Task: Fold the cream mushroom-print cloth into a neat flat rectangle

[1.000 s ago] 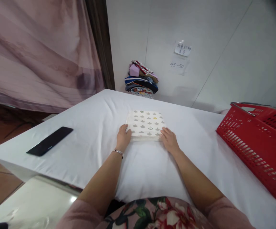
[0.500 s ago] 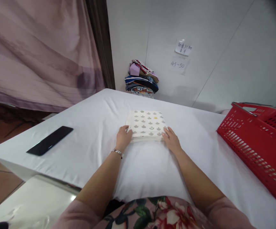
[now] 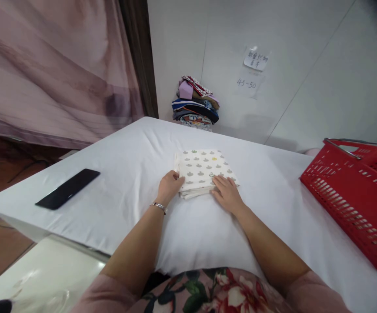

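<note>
A folded white cloth (image 3: pixel 204 167) printed with small grey shapes, a few of them yellow or green, lies in layers on the white-covered table (image 3: pixel 123 174). My left hand (image 3: pixel 169 188) pinches its near left corner between thumb and fingers. On the near right part of the cloth rests my right hand (image 3: pixel 227 192), its fingers stretched out flat over the top layer. The cloth's right near corner sticks out past that hand. Several layers show along the near edge.
A black flat object (image 3: pixel 69 189) lies on the table at the left. At the right stands a red plastic basket (image 3: pixel 348 195) with a metal handle. Behind the table is a stack of folded fabrics (image 3: pixel 195 104) by the wall. A pink curtain (image 3: pixel 51 65) hangs at left.
My right hand has moved left, from the cloth's right edge onto its top near the front. The near edge now sits slightly askew, its layers spread a little. My left hand stays at the left corner.
</note>
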A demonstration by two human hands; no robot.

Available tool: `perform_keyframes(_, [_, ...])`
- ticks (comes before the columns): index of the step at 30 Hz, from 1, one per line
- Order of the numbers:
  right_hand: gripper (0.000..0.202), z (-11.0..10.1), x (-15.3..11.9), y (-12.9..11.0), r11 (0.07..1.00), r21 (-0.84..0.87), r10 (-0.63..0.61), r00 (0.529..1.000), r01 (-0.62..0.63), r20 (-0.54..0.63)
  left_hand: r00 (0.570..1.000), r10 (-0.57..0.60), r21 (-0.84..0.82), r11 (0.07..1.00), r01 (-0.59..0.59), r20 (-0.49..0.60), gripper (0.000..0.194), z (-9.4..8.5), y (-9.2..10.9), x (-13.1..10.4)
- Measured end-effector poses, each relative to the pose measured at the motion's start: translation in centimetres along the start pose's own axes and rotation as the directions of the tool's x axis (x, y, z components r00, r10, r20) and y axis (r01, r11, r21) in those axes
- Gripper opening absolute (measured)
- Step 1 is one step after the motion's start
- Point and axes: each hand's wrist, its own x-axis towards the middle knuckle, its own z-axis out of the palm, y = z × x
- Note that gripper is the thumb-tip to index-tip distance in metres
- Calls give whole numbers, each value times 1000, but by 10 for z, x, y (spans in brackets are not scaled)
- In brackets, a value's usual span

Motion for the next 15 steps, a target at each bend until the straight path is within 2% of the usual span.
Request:
perform_keyframes(4, [47,-2,0,2,1000,0,-9,1000,9,2,1000,-10,1,1000,10,0,16,0,0,0])
perform_keyframes(9, [43,3,0,8,1000,10,12,999,-11,-50,1000,-22,2,1000,22,-14,22,0,1,-3])
perform_keyframes(15, [50,7,-5,23,972,-83,208,971,-218,-116,997,-12,-11,1000,12,-72,35,1,1,-4])
